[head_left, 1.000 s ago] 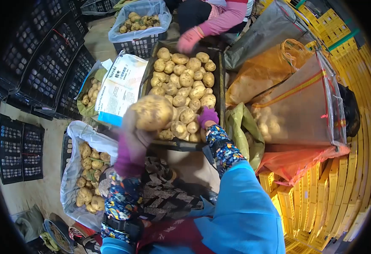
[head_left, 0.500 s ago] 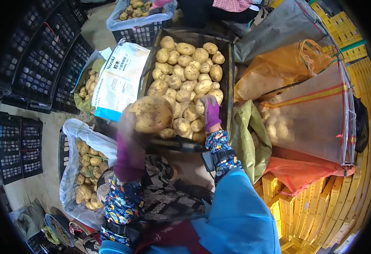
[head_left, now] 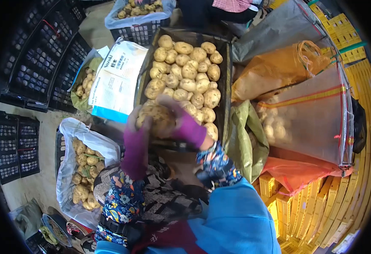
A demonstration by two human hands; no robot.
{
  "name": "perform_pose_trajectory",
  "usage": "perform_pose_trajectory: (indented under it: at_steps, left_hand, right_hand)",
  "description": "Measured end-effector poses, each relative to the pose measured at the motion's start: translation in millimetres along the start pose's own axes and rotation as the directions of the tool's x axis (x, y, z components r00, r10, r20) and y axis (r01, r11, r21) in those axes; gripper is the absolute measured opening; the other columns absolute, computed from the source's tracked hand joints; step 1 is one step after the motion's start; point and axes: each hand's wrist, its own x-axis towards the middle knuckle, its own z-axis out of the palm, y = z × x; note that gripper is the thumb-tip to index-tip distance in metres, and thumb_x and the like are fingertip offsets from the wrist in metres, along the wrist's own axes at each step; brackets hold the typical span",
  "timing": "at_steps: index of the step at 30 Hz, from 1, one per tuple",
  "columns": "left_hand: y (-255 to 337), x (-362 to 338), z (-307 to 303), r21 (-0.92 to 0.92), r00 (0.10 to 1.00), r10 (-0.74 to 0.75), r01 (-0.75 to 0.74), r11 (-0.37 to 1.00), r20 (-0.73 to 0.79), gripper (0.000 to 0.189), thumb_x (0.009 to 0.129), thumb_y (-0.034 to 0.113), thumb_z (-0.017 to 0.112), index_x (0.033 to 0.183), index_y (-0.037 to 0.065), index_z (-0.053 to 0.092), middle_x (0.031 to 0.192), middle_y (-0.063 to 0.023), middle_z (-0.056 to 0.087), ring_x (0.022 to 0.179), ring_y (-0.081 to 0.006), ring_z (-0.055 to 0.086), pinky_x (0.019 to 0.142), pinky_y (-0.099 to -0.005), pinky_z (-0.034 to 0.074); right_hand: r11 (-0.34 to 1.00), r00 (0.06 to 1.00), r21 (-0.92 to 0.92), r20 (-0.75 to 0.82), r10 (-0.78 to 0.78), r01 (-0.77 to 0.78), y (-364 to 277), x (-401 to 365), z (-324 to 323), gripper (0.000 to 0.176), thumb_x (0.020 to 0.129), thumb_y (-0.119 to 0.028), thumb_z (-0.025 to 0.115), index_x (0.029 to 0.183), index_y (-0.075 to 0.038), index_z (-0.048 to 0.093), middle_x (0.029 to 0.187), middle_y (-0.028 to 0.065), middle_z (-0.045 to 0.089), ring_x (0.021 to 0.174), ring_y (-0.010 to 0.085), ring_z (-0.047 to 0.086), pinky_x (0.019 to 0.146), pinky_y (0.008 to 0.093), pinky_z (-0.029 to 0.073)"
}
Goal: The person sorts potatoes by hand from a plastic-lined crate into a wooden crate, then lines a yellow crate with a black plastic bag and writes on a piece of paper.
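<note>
A large potato (head_left: 158,120), smudged with soil, is held up over the near end of a dark crate (head_left: 225,97) full of smaller potatoes (head_left: 188,72). My left hand (head_left: 137,133), in a purple glove, wraps its left side. On the other side my right hand (head_left: 181,120), gloved in purple as well, closes on the same potato, its fingers blurred by motion. The two hands and the big potato hide the crate's near left corner. A white and blue book (head_left: 119,76) leans along the crate's left side.
At left stands a liner-covered crate of potatoes (head_left: 69,169), with black crates (head_left: 37,63) stacked beyond. Mesh sacks (head_left: 308,114), an olive sack (head_left: 247,144) and yellow crates (head_left: 312,211) line the right. Another person's pink sleeve (head_left: 232,5) shows at the top.
My right hand has left the small potatoes at the crate's right side and moved left onto the large potato. My left hand has kept hold of it, and the potato has turned and shifted slightly.
</note>
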Motion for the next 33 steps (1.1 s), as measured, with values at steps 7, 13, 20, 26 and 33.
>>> perform_pose_trajectory:
  at_steps: [7, 13, 20, 26, 33]
  left_hand:
    - [30, -8, 13, -0.162, 0.963, -0.24, 0.258, 0.953, 0.12, 0.05, 0.095, 0.026, 0.056, 0.138, 0.005, 0.042, 0.125, -0.0112, 0.056, 0.104, -0.0233, 0.061, 0.09, -0.0357, 0.049]
    - [29, 1, 2, -0.296, 0.972, -0.233, 0.234, 0.926, 0.038, 0.054, 0.096, 0.032, 0.054, 0.141, 0.006, 0.038, 0.124, -0.0111, 0.055, 0.106, -0.0222, 0.06, 0.089, -0.0338, 0.049]
    - [29, 1, -1, -0.285, 0.975, -0.221, 0.221, 0.933, 0.034, 0.061, 0.097, 0.04, 0.05, 0.143, 0.004, 0.034, 0.132, -0.0159, 0.051, 0.115, -0.0266, 0.056, 0.092, -0.035, 0.046]
    - [26, 8, -9, -0.327, 0.973, -0.23, 0.227, 0.917, 0.03, 0.066, 0.098, 0.045, 0.046, 0.145, 0.001, 0.029, 0.135, -0.0187, 0.048, 0.12, -0.0277, 0.053, 0.094, -0.0348, 0.043]
    - [35, 5, 1, -0.304, 0.971, -0.232, 0.237, 0.923, 0.051, 0.066, 0.099, 0.044, 0.044, 0.146, 0.001, 0.028, 0.138, -0.0201, 0.046, 0.121, -0.0286, 0.052, 0.098, -0.0364, 0.041]
  right_hand:
    - [0.731, 0.924, -0.611, -0.377, 0.069, -0.304, 50, -55, -36, 0.088, 0.065, -0.042, 0.083, 0.138, -0.011, 0.045, 0.127, 0.0183, 0.053, 0.118, 0.0368, 0.052, 0.098, 0.0454, 0.044]
    - [0.019, 0.844, -0.86, -0.497, 0.202, -0.51, 146, -77, -86, 0.079, 0.08, -0.049, 0.064, 0.145, -0.012, 0.037, 0.146, 0.0209, 0.039, 0.139, 0.038, 0.03, 0.111, 0.055, 0.025]
    - [-0.062, 0.662, -0.834, -0.478, 0.577, -0.548, 107, -32, -75, 0.077, 0.079, -0.046, 0.066, 0.145, -0.02, 0.036, 0.142, 0.0178, 0.041, 0.135, 0.0354, 0.036, 0.106, 0.0518, 0.033]
    - [-0.158, 0.649, -0.85, -0.492, 0.58, -0.503, 91, -25, -89, 0.085, 0.066, -0.043, 0.078, 0.14, -0.025, 0.042, 0.127, 0.0125, 0.049, 0.122, 0.0321, 0.047, 0.094, 0.0485, 0.04]
    - [0.324, 0.963, -0.907, -0.251, 0.098, -0.27, 128, -60, -105, 0.07, 0.061, -0.028, 0.077, 0.126, -0.015, 0.053, 0.123, 0.0131, 0.053, 0.116, 0.0312, 0.05, 0.099, 0.0445, 0.039]
